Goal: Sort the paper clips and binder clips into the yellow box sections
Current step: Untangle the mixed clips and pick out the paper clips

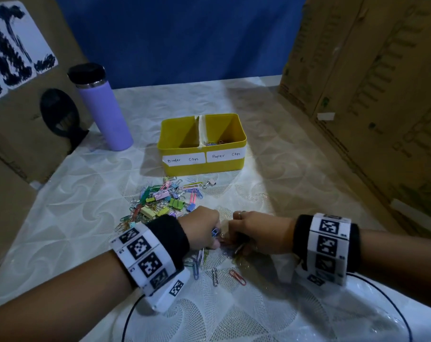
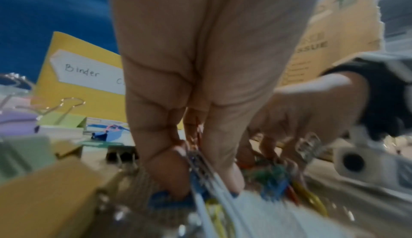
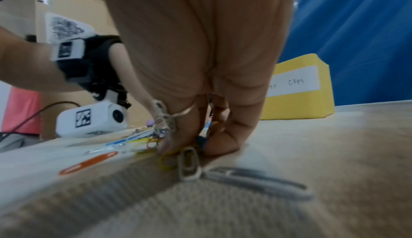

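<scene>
The yellow box (image 1: pixel 202 166) stands mid-table, its left section labelled "Binder Clips" and its right "Paper Clips"; a few paper clips (image 1: pixel 214 143) lie in the right section. A mixed pile of clips (image 1: pixel 165 201) lies in front of it. My left hand (image 1: pixel 204 230) (image 2: pixel 200 176) is curled and pinches a bunch of paper clips, blue ones among them. Close beside it, my right hand (image 1: pixel 249 233) (image 3: pixel 196 146) has its fingertips down on the table, curled round more paper clips. Loose red (image 1: pixel 238 277) and silver (image 1: pixel 215 276) paper clips lie nearer me.
A purple bottle (image 1: pixel 103 107) with a black lid stands back left. Cardboard boxes (image 1: pixel 370 95) wall off the right side, and cardboard with printed sheets (image 1: pixel 12 45) the left. A black cable (image 1: pixel 133 314) runs from my left wrist. A lace-patterned cloth (image 1: pixel 283 169) covers the table.
</scene>
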`<state>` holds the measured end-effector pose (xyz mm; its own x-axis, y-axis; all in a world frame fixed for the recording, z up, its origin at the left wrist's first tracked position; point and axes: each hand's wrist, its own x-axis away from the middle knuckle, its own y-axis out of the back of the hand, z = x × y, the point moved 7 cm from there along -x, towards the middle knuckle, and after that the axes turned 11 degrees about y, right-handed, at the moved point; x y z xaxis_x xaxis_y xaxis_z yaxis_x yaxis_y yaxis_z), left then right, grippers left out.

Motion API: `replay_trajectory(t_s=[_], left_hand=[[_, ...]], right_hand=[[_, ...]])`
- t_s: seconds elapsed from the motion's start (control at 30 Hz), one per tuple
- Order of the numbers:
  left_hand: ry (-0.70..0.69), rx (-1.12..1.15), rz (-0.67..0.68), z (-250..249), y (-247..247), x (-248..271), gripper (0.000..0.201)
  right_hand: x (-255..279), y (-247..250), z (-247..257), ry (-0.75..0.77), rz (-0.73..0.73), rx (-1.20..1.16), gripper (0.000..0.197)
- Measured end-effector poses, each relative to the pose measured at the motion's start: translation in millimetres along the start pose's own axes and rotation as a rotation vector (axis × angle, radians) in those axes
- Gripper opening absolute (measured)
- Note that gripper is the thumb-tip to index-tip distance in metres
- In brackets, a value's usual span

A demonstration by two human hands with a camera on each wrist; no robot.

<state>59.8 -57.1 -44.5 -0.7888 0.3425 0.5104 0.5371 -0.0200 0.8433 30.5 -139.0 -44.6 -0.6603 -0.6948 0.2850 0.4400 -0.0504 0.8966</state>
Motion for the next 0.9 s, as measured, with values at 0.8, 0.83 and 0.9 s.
replay_trajectory(t_s=[0.8, 0.83, 0.9], left_hand=[[0.114, 1.034, -0.164, 35.4, 199.9, -136.6, 0.03], [0.12, 0.994, -0.119, 37.2, 195.3, -139.4, 0.034], [0.059, 0.921, -0.056, 34.8, 189.0, -131.9, 0.034]], right_hand=[[-59.7, 201.9, -116.2, -0.415, -0.549, -0.014, 0.024], [-65.3, 196.5, -118.3, -0.404, -0.476, 0.003, 0.025], [-70.8, 186.0, -114.3, -0.36, -0.344, 0.078, 0.028]])
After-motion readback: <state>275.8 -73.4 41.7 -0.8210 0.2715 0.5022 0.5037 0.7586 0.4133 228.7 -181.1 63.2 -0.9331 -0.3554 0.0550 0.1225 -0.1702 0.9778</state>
